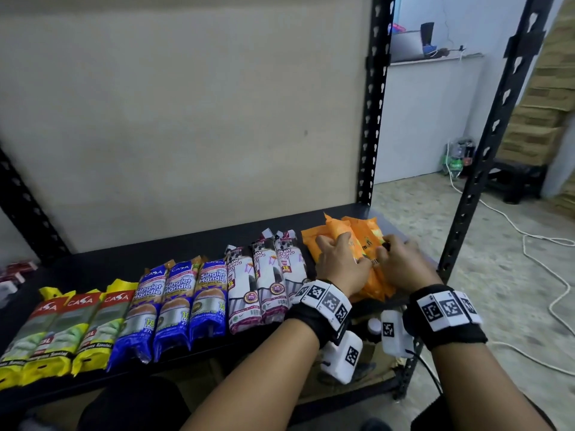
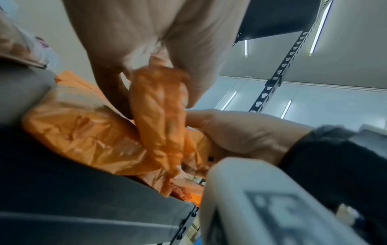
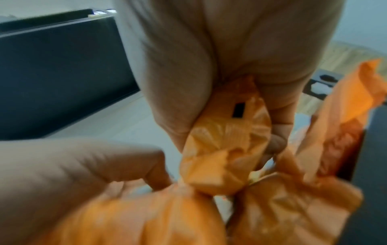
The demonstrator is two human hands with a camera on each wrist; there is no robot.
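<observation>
A person works at the right end of a black shelf (image 1: 186, 244), where a loose pile of orange packs (image 1: 364, 227) lies just inside the right-hand post (image 1: 460, 213), their near ends reaching the front lip. The left hand (image 1: 337, 262) is curled round one crinkled pack from the pile, and the right hand (image 1: 401, 262) pinches another beside it between thumb and fingers. The film looks thin and slick, so a pack could slide out of either grasp. Being so close to the front and right edges, a nudged pack might tip off onto the floor. Squeezing hard may crumple or split the wrapper. Just to the left stand the white draw-string packs (image 1: 267, 275), then the blue packs (image 1: 177, 300) and the yellow packs (image 1: 62, 328) in a neat row. A sweep of the left wrist could knock that row askew.
</observation>
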